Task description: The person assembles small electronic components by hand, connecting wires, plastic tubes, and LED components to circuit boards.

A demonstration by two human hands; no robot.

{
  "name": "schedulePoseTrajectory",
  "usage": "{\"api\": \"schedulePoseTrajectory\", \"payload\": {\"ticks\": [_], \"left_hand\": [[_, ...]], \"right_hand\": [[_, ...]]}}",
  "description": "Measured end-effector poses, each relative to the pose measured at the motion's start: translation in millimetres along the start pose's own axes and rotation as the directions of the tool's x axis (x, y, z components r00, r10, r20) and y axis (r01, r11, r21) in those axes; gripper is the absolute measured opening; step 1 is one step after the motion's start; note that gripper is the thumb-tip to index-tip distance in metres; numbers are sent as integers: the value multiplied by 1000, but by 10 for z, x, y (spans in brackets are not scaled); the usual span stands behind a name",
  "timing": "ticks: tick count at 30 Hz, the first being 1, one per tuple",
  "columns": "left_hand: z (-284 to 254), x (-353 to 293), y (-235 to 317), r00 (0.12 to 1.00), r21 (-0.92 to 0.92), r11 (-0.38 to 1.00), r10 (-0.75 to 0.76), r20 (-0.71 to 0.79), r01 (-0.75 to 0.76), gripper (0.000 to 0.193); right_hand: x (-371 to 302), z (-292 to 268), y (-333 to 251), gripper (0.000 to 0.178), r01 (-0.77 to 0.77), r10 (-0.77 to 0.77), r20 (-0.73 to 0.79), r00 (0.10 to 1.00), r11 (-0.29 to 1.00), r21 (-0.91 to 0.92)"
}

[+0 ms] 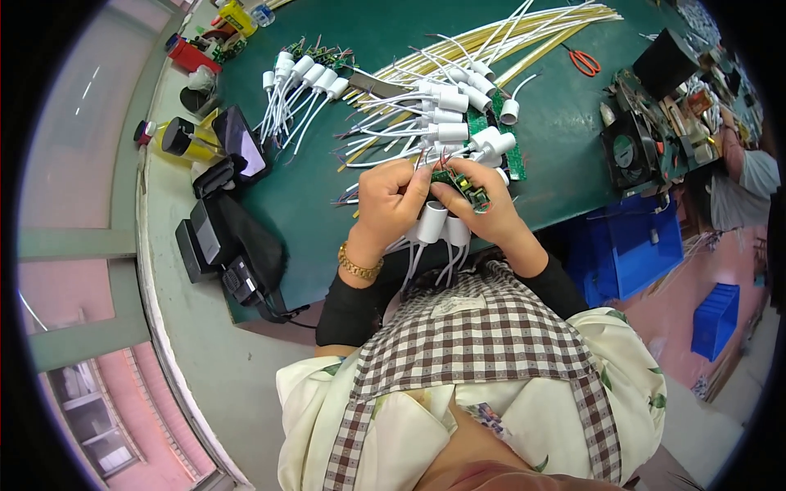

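In the head view, both forearms came up from the lower edge and met over the near edge of the green table (565, 139). The left hand (391, 200) was raised with its back toward the camera, wrist bent and wearing a gold bracelet (360, 266), its fingers curled together and pinching at the left end of a small green circuit board (463, 186). The right hand (491, 214) sat just beside it, touching it at the fingertips, with its fingers closed round the board from the right and below, the thumb lying along the board's near side. The board was held between the two hands, just above the table edge and tilted slightly. Two white cylindrical caps (432, 222) hung just below the hands, with white wires trailing down toward the person's checked apron (475, 327).

Beyond the hands lay a heap of white capped wire assemblies (446, 123), some resting on another green board, and a second bunch of the same parts (303, 78) farther left. Long yellow strips (524, 33) fanned toward the far right, with red-handled scissors (583, 61) near them. A small black fan (629, 151) stood at the right, and black devices (229, 237) lay at the left edge of the table.
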State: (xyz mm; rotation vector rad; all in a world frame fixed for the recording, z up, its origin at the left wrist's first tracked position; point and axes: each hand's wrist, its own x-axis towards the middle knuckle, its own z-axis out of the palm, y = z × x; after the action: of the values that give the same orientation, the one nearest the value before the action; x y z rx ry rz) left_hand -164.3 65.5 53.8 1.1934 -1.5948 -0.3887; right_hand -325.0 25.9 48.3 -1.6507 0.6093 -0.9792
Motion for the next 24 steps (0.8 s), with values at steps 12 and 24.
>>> {"api": "schedulePoseTrajectory", "payload": {"ticks": [12,24], "left_hand": [[176,24,393,994,417,907,95,-55,-64,29],[163,-161,194,984,-469,867,-176,27,168,55]], "right_hand": [[-117,35,42,18,60,-110,-199,974,968,-243],[-21,10,-87,45,-216,300,-10,954,709,671]]}}
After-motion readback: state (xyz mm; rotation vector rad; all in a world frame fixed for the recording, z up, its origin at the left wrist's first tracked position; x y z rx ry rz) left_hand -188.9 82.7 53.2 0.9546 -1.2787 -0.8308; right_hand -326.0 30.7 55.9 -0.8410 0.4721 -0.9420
